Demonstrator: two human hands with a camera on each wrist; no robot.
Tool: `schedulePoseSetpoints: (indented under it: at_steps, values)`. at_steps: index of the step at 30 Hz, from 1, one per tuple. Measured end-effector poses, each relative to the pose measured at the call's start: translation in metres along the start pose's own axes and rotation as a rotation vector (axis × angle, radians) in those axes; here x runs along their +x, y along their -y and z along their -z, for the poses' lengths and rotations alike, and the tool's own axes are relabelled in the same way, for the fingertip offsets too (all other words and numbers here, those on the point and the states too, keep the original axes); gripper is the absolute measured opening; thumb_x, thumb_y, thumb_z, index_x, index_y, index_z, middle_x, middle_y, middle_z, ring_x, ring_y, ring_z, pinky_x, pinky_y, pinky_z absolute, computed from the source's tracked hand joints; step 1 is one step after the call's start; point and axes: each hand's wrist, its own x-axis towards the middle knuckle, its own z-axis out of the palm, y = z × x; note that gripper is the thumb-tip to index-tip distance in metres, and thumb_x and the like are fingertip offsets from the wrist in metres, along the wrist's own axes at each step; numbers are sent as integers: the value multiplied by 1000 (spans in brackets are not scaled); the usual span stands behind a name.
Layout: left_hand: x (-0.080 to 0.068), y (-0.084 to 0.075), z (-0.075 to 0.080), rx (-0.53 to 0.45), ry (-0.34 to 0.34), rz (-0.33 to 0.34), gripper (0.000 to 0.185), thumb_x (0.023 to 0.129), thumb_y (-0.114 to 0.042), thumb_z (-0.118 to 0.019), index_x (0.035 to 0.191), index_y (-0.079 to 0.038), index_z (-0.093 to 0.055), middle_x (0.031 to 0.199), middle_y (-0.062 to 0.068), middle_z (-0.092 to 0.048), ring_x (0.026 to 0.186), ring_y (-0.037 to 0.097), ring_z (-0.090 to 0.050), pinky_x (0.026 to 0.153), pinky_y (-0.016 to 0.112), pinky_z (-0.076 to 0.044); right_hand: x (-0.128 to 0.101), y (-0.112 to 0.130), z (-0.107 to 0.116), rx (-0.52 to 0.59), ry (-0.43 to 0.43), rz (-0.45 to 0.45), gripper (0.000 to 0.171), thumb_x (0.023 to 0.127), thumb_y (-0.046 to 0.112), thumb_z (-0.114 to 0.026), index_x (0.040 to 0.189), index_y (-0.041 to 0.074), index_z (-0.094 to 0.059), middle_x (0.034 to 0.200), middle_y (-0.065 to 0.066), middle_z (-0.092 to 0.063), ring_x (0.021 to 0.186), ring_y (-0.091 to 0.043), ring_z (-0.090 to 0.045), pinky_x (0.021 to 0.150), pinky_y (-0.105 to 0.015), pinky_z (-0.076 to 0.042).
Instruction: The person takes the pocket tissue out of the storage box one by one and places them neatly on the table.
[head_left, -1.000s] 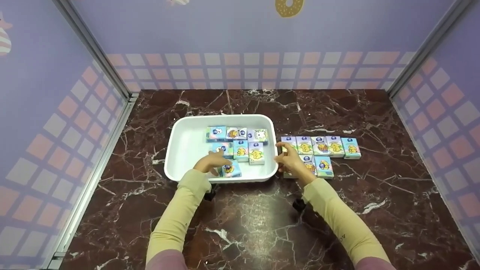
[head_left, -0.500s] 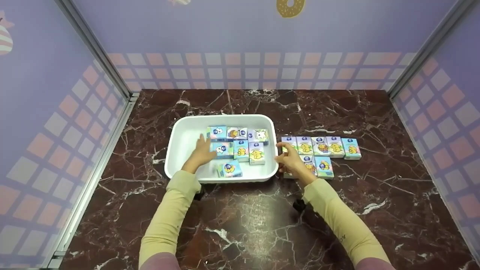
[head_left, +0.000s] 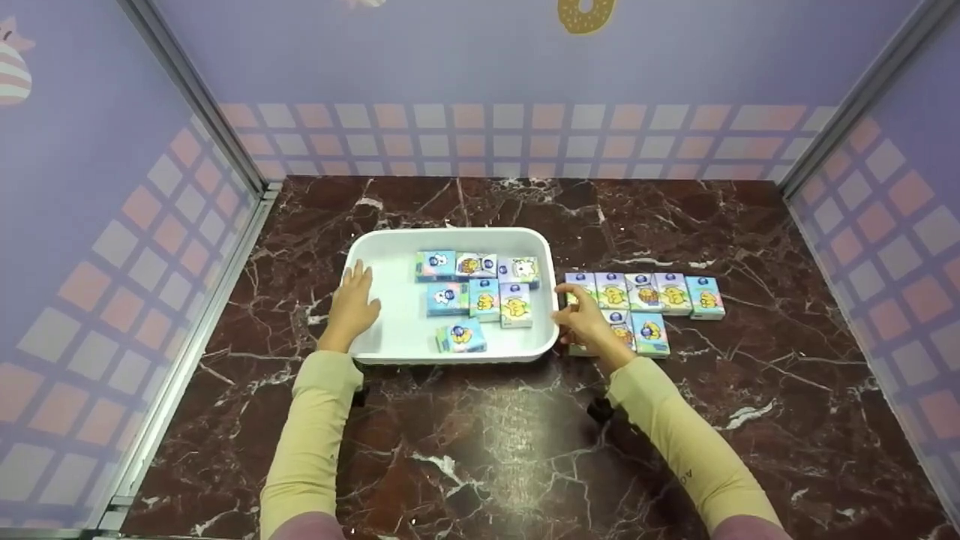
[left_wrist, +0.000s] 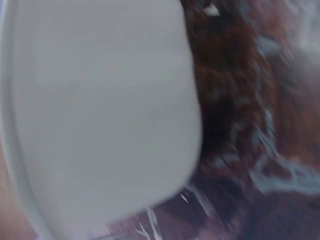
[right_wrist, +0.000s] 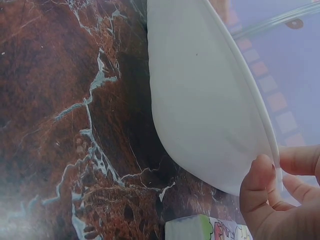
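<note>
A white plastic tray (head_left: pixel 394 319) stands on the dark marbled table, holding several small packs printed with cartoon animals. One blue pack (head_left: pixel 461 336) lies slightly askew near its front wall; the others sit in two rows toward the right. My left hand (head_left: pixel 351 309) is at the tray's left rim with fingers extended and no pack in it. In the left wrist view the tray's outer wall (left_wrist: pixel 110 110) fills much of the picture, blurred. At the opposite end, my right hand (right_wrist: pixel 280 205) pinches the rim between thumb and fingers.
To the right of the tray, several more packs (head_left: pixel 650 334) lie in two rows on the table, partly behind my right hand. Purple panels with a checked band (head_left: pixel 510 139) enclose the table at the back and both sides.
My left hand has left the askew pack near the front wall and moved leftward across the tray to its left rim. The right hand has stayed at the right rim.
</note>
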Motion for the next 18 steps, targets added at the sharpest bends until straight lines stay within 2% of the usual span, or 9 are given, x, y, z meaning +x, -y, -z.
schedulePoseSetpoints:
  at_steps: [8,13,18]
  values:
    - [-5,17,-2,-48,-30,-13,56,81,3,-38,135,9,-25,145,24,-13,134,38,-6,107,54,-13,1,-1,1,9,3,-1,52,81,-4,-50,127,12,-35,66,-1,-50,44,-9,-50,38,-20,-40]
    - [-9,26,-5,-81,-98,-26,56,77,13,-33,133,10,-30,144,23,-19,134,37,-13,107,51,-18,0,-1,1,14,11,10,51,81,-4,-50,127,11,-34,64,0,-49,44,-9,-49,37,-19,-40]
    - [-11,31,-7,-110,-154,-13,57,76,15,-31,132,10,-32,143,24,-22,132,38,-20,107,47,-20,-1,-1,1,7,19,25,51,81,-5,-49,127,10,-34,63,0,-51,43,-10,-50,37,-19,-40]
